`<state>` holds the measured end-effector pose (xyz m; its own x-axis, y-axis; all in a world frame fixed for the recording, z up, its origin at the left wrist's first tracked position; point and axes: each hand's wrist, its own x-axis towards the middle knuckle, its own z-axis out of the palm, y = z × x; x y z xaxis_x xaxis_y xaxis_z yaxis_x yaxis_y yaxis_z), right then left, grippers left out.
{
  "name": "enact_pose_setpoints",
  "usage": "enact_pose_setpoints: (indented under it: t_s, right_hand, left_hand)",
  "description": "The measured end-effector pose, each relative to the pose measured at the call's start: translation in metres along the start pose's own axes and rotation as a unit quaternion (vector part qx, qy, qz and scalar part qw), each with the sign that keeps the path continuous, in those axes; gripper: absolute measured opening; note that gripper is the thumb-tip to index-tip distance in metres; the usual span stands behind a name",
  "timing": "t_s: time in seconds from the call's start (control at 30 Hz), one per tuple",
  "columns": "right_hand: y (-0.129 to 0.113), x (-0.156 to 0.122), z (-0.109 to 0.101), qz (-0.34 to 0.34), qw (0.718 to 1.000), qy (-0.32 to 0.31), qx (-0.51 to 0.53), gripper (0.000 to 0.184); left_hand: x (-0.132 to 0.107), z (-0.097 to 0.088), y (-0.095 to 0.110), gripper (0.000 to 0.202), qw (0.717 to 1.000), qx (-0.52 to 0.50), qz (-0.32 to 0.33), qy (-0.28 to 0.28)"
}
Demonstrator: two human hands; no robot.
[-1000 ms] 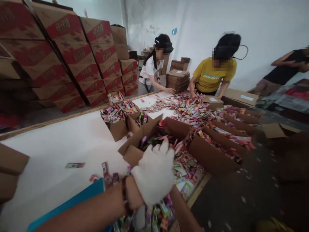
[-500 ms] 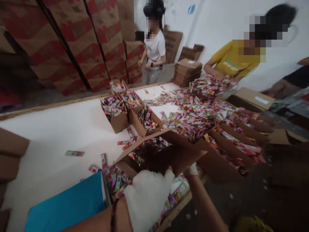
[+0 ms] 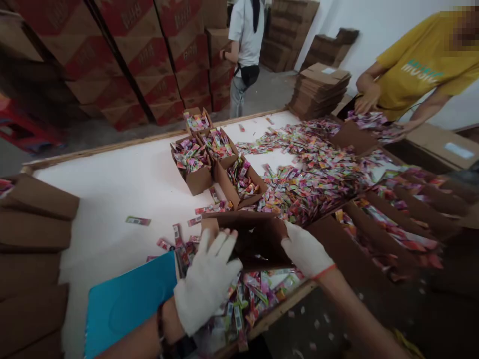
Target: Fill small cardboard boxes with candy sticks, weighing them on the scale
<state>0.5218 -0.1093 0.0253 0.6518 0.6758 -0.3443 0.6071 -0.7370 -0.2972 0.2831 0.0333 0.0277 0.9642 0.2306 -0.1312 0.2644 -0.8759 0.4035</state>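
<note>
Both my hands wear white gloves. My left hand has its fingers spread against the left flap of a small brown cardboard box at the table's near edge. My right hand grips the box's right side, fingers curled over the wall. The box's inside looks dark; I cannot tell what it holds. Colourful sachets lie loose under and in front of the box.
A blue sheet lies to my left. Three filled small boxes stand mid-table, a big heap of sachets to their right. Flat cartons are stacked at left. A person in yellow handles sachets; another stands behind.
My view has dropped toward the table. My right hand has come up from below onto the box's right side. My left hand has opened and moved to the box's left flap.
</note>
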Motion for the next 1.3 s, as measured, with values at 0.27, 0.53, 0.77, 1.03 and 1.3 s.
enact_pose_setpoints:
  t_s: [0.27, 0.53, 0.77, 1.03, 1.3]
  right_hand:
    - [-0.046, -0.052, 0.056, -0.186, 0.977, -0.067, 0.079, 0.036]
    - [-0.029, -0.021, 0.065, -0.160, 0.980, -0.108, -0.037, 0.021]
    - [0.004, -0.027, 0.106, -0.071, 0.961, 0.265, 0.039, 0.022]
    - [-0.014, -0.027, 0.107, 0.051, 0.953, 0.231, 0.188, 0.080]
    - [-0.044, 0.009, 0.090, 0.109, 0.980, 0.019, 0.168, 0.090]
  left_hand:
    - [-0.009, 0.039, -0.058, 0.041, 0.980, -0.122, -0.021, -0.157]
    - [-0.003, -0.002, -0.054, 0.063, 0.994, 0.010, 0.008, 0.106]
    - [0.032, 0.035, -0.029, 0.092, 0.994, 0.095, 0.043, -0.013]
    - [0.017, 0.084, -0.056, 0.095, 0.995, 0.093, 0.001, -0.024]
    - [0.045, 0.069, -0.031, 0.111, 0.989, 0.119, -0.050, -0.071]
